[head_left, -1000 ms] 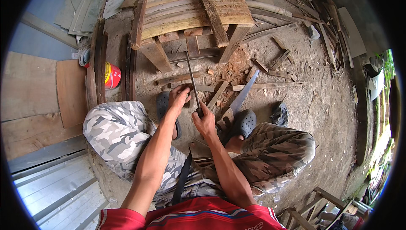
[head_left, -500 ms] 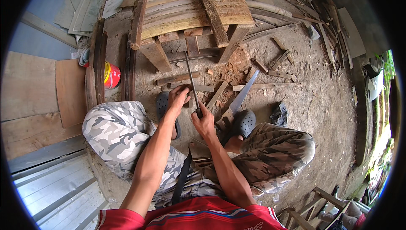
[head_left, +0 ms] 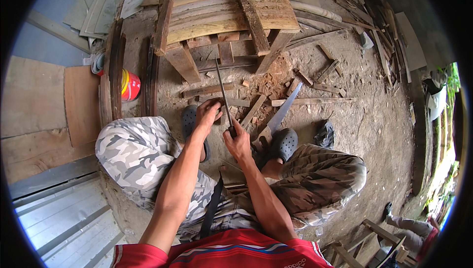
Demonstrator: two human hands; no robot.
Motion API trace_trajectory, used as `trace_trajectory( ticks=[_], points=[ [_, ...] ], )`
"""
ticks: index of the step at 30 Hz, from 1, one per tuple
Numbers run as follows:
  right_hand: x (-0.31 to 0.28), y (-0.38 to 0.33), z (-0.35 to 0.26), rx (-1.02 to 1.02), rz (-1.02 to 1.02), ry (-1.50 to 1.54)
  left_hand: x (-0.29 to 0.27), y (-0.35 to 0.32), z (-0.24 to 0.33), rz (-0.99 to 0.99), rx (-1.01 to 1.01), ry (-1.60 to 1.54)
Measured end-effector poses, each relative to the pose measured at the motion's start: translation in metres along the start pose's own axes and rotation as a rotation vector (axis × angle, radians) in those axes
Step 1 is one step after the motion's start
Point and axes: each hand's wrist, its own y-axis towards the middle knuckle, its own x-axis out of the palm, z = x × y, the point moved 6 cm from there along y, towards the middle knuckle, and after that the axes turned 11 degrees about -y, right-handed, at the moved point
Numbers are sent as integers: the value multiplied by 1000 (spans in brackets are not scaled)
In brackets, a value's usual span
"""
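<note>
Long thin dark metal file [head_left: 224,93] runs from the right hand up toward the wooden slatted bench, tilted slightly left of vertical, over the dirt floor between the person's feet. Right hand [head_left: 238,142] is wrapped closed around the file's lower, handle end. Left hand [head_left: 208,114] sits just left of the file, fingers curled down over a small piece of wood [head_left: 217,103] on the ground; whether the fingers are fully closed on it cannot be told. The file's shaft passes over or just beside this piece; contact unclear.

Handsaw with pale steel blade [head_left: 279,117] lies on the ground to the right of the file, blade pointing up-right, its handle end near the right dark rubber clog [head_left: 283,143]. Left dark rubber clog [head_left: 189,120] is partly hidden by the left forearm. Both knees, in camouflage trousers [head_left: 133,152], are spread wide apart.

Wooden slatted bench [head_left: 224,7] stands beyond the file tip. Offcuts and sticks of scrap wood [head_left: 315,83] are scattered over the dirt to the right. Red and yellow tin can [head_left: 130,85] lies behind curved dark planks [head_left: 116,71] at left.
</note>
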Motion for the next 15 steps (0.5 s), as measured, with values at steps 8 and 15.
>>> trace_trajectory(
  ticks=[8,15],
  points=[
    [2,1,8,10,6,-35,1,-1,0,5,-8,9],
    [4,-4,11,-62,41,-70,-3,-4,-7,66,16,50]
  ],
)
